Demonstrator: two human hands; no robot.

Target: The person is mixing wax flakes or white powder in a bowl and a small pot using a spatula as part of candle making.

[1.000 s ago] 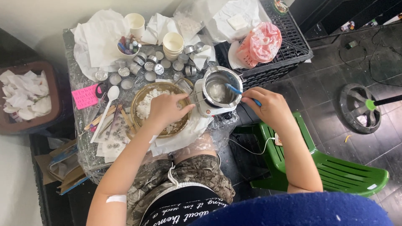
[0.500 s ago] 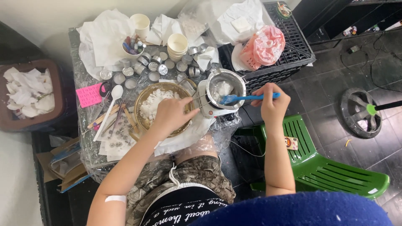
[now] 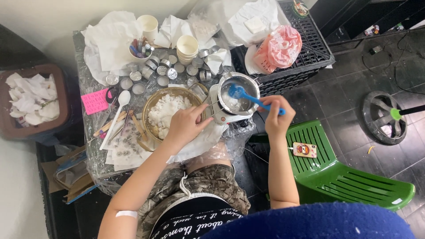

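Note:
My right hand (image 3: 275, 113) grips the handle of a blue spatula (image 3: 248, 96), whose blade dips into a small metal pot (image 3: 237, 95) holding white lumps. The pot sits on a white hot plate (image 3: 221, 116). My left hand (image 3: 186, 125) rests on the right rim of a golden bowl (image 3: 152, 104) full of white wax flakes, and its fingers pinch the pot's thin wire handle (image 3: 210, 106).
Several small metal tins (image 3: 156, 69), stacked paper cups (image 3: 186, 48), a white spoon (image 3: 116, 110), a pink card (image 3: 94, 101) and crumpled paper crowd the plastic-covered table. A black crate (image 3: 310, 46) with a pink bag stands right; a green chair (image 3: 349, 172) and floor fan (image 3: 384, 116) lie beyond.
My right hand has swung the blue spatula around inside the pot, from lying sideways to pointing up-left. My left hand has stayed at the bowl and the pot handle.

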